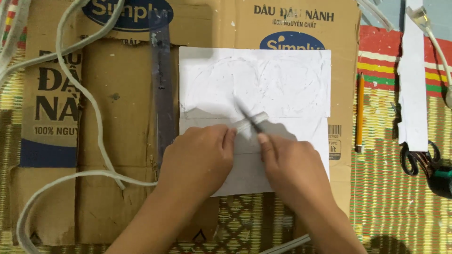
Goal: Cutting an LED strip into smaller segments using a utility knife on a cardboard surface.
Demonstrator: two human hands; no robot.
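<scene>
Both hands meet over a white foam sheet [254,89] that lies on flattened brown cardboard [117,117] spread over a woven mat [400,197]. The left hand [200,157] is curled loosely, its fingertips closed on a short pale tube-like piece [248,123] just beyond its knuckles. The right hand [289,162] is closed around a thin dark blade or pointed tool [246,114], whose tip slants up and away from the hand toward the far left; motion blur keeps me from telling what kind of tool it is. The pale piece sits between the two hands, touching the tool and resting on or just above the sheet, near a straight line that runs across the sheet.

To do this step well, I judge that the left hand should pin the pale piece firmly, with its fingertips kept to the side of the tool's path, not ahead of the tip. The right hand does best with short, light strokes directed away from the left hand. The sheet looks light and could slide on the cardboard, so some downward weight from the left wrist would steady it.

A long dark ruler [162,89] lies just beyond the left hand. A white cord [89,101] loops farther out on that side. A pencil [360,113], a white strip [413,84] and dark-handled scissors [416,160] lie well outside the right hand.
</scene>
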